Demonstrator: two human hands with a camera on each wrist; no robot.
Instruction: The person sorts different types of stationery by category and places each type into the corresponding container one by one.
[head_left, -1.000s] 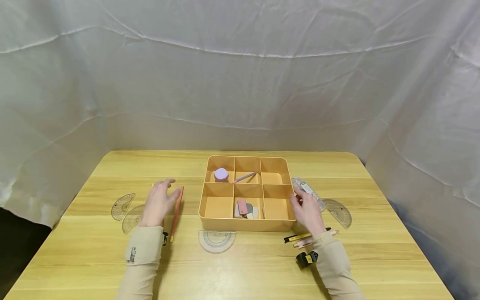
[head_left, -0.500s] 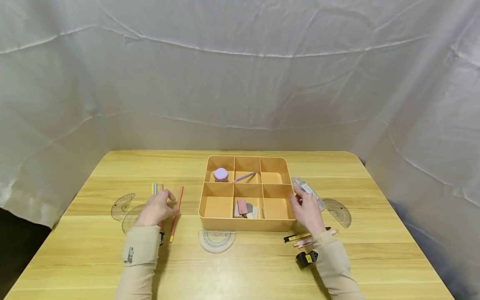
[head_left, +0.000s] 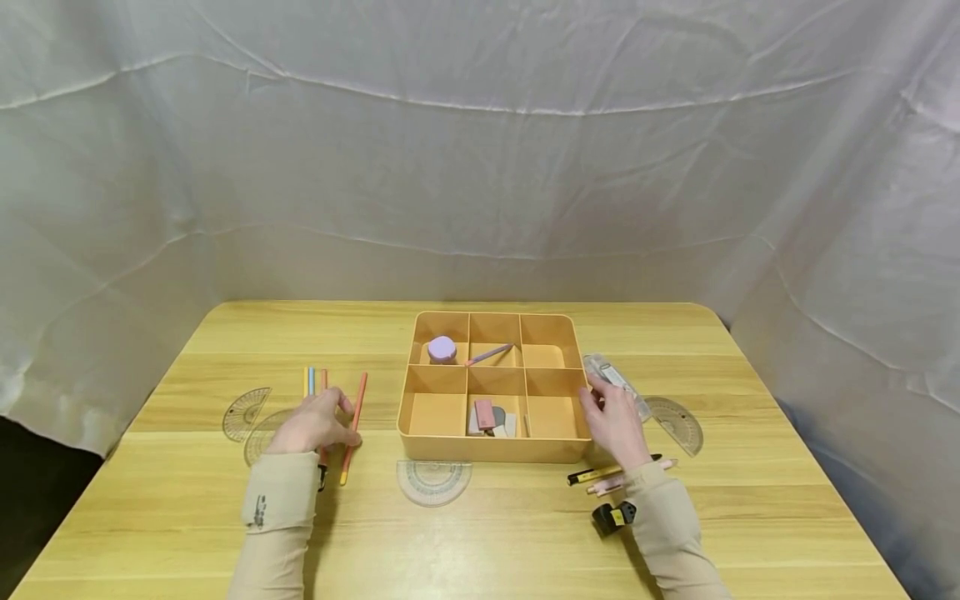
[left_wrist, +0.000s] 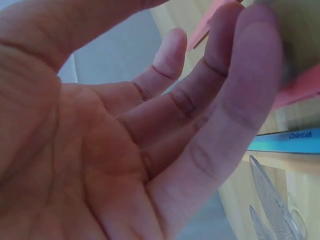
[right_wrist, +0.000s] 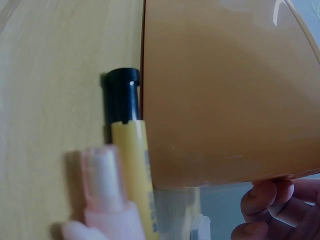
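Observation:
My left hand reaches palm down over the pencils on the left, fingers loosely curved. Its thumb and fingertips are right at a coral-red pencil with a yellow end. A yellow pencil, a blue pencil and another reddish pencil lie partly under the hand. In the left wrist view the blue pencil shows beyond the fingers. My right hand rests with bent fingers at the right wall of the orange divided tray. In the right wrist view its fingertips touch the tray wall.
The tray holds a purple-lidded jar, a short purple pencil and a pink eraser among other pieces. Clear protractors lie around it. A yellow-black pen, a pink pen and a transparent case are near my right arm.
My left hand has moved down and slightly forward to the right, bringing the thumb to the coral-red pencil. More of the yellow, blue and reddish pencils shows. The right hand has stayed still.

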